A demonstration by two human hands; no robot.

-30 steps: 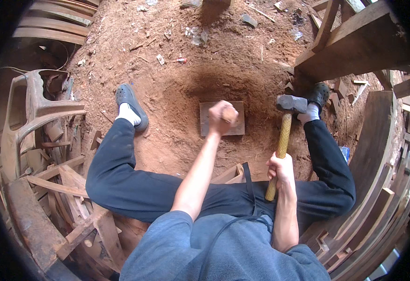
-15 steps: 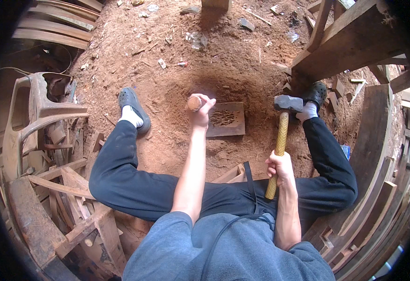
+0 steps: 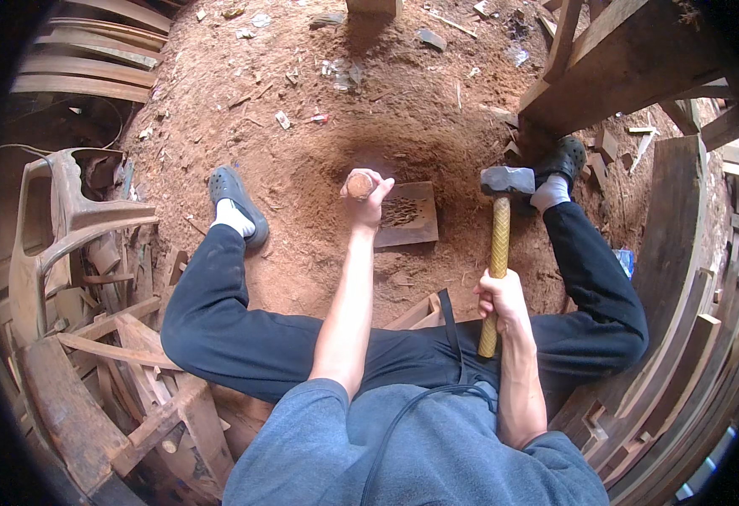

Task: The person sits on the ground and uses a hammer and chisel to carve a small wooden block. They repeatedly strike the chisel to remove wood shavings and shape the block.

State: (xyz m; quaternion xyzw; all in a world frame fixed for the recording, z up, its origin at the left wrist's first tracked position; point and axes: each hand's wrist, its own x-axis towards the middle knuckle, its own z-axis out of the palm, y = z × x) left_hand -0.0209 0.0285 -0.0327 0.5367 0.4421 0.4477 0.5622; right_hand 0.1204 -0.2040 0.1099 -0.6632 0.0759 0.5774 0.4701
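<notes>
My left hand (image 3: 368, 202) is closed round an upright wooden piece with a round end (image 3: 359, 185), seen end-on. Its lower part is hidden beneath the hand, so its kind does not show. Beside that hand, a flat wooden board (image 3: 425, 232) lies on the ground, its middle marked by many dark cuts or holes. In my right hand (image 3: 504, 301) is a hammer with a grey block head (image 3: 507, 180) and a yellow patterned handle (image 3: 500, 238). I grip the handle low down, and the head points away from me, to the right of the board.
Sawdust and scraps cover the ground (image 3: 302, 152). A worn plastic chair (image 3: 91, 207) and wooden offcuts (image 3: 137, 337) stand at my left. Heavy timber (image 3: 614, 76) rises at the far right, and long planks (image 3: 669, 219) line my right side. My shoes (image 3: 236, 202) are either side of the board.
The round-ended wooden piece has shifted slightly right with my left hand. The hammer's head has swung a little to the left. Both grips are unchanged.
</notes>
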